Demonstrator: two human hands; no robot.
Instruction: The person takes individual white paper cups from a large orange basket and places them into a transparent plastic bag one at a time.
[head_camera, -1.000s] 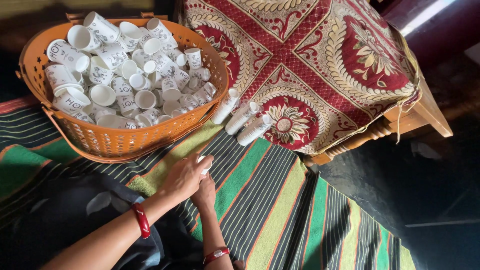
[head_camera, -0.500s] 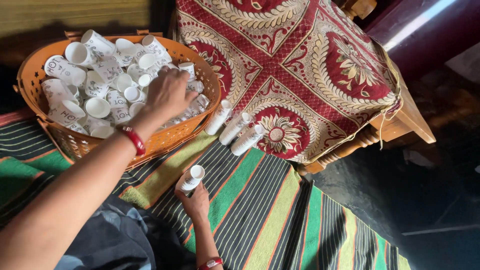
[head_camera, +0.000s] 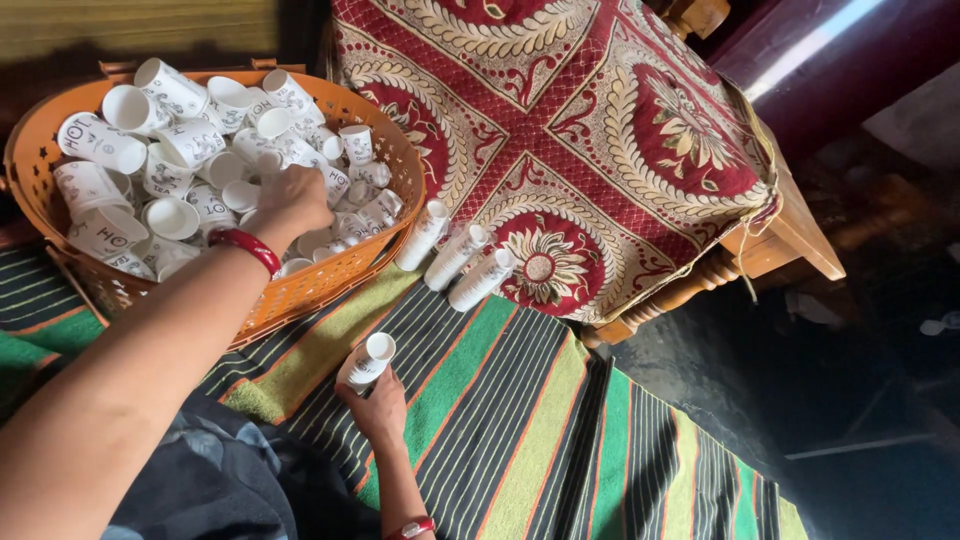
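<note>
Orange basket (head_camera: 330, 285): sitting on the striped mat (head_camera: 520, 420), holding loose white paper cups (head_camera: 170, 150); left hand (head_camera: 290, 200) is reaching in, fingers curled among them, grip unclear. Right hand (head_camera: 378, 405) is clasping a small cup stack (head_camera: 368, 360) over the mat. Three cup stacks (head_camera: 455, 258) are lying against the red patterned cloth (head_camera: 600, 130).

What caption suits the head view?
Left hand reaches into orange basket of paper cups; right hand holds one cup.

Left hand (head_camera: 290, 205) in cup basket (head_camera: 330, 280); right hand (head_camera: 378, 408) holds cup stack (head_camera: 368, 360).
</note>
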